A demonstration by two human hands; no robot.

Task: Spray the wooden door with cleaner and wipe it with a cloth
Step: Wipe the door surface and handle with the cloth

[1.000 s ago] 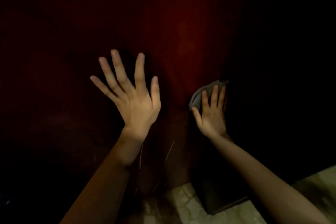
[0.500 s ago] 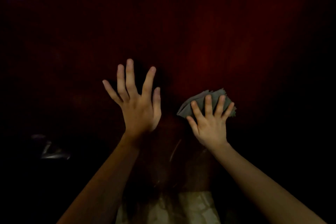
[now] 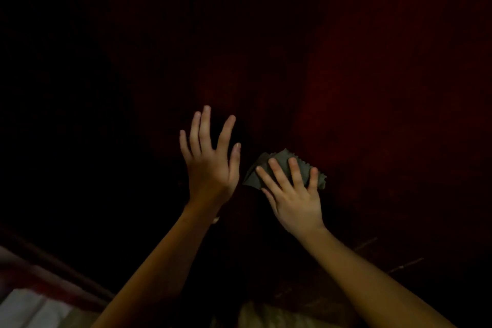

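The dark red wooden door [image 3: 372, 74] fills nearly the whole view in dim light. My right hand [image 3: 292, 194] presses a folded grey cloth [image 3: 255, 173] flat against the door with straight, spread fingers. My left hand [image 3: 210, 157] lies flat on the door just left of the cloth, fingers straight and spread, holding nothing. No spray bottle is in view.
A pale floor [image 3: 266, 317] shows at the bottom centre. At the bottom left a dark door edge or frame [image 3: 53, 269] runs diagonally beside a light surface [image 3: 24, 306]. Faint scratches [image 3: 404, 265] mark the lower door.
Both hands have shifted left across the door. The cloth slid with my right hand, and my left hand's fingers have drawn closer together. The view has turned left, showing the frame.
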